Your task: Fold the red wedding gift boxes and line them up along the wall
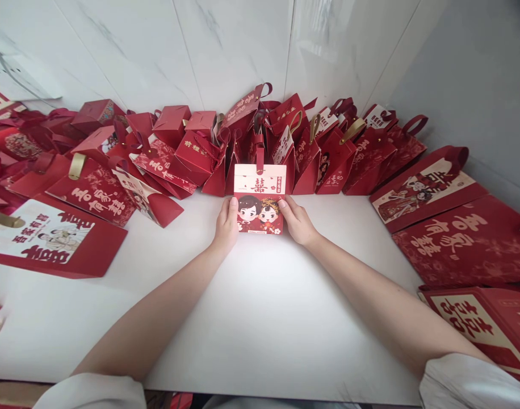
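Observation:
Between my two hands stands a small red and cream gift box (260,199), printed with two cartoon figures and a large character, a dark red ribbon loop at its top. My left hand (227,220) grips its left side, thumb on the front edge. On the opposite side my right hand (299,220) holds it the same way, thumb on the front. The fingers behind the box are hidden. Just behind it, a row of similar red boxes with ribbon handles (306,162) stands close.
White tiled wall (238,45) rises behind the white table (260,318). At left lie many red boxes, among them a large one with a white panel (42,233). Large red boxes (468,244) line the right side, and a flat red box (477,324) sits near my right forearm.

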`<action>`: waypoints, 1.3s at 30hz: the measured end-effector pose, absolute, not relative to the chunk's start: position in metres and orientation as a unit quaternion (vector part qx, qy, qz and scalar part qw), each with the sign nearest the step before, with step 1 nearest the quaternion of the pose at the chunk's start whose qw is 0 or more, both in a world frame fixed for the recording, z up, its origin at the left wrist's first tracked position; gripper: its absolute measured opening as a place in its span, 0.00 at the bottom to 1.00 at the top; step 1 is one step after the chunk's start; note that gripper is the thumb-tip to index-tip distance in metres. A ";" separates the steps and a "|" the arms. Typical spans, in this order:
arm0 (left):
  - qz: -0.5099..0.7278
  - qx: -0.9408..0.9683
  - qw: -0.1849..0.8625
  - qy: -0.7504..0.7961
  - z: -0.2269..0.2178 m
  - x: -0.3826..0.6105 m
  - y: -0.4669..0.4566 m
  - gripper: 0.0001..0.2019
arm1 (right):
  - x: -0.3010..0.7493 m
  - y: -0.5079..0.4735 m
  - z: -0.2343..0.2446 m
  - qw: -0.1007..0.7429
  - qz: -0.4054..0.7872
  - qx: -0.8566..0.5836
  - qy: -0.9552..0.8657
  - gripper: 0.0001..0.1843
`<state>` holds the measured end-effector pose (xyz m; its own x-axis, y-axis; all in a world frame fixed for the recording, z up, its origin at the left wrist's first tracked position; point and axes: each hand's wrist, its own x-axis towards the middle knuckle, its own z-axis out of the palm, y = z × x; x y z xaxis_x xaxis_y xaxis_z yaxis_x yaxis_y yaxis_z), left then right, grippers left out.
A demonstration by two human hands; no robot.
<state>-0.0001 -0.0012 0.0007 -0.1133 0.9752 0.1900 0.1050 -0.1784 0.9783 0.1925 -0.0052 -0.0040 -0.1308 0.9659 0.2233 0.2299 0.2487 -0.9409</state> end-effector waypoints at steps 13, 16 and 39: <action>0.542 0.545 0.377 0.517 0.002 0.000 -0.002 0.26 | 0.192 -0.004 -0.005 0.466 0.393 -0.470 -0.638 0.26; 0.549 0.531 0.393 0.513 0.003 0.001 -0.003 0.27 | 0.192 -0.004 -0.005 0.467 0.395 -0.469 -0.637 0.26; 0.442 0.463 0.715 0.282 0.000 -0.003 0.001 0.28 | 0.174 -0.020 0.009 0.708 0.235 -0.461 -0.481 0.16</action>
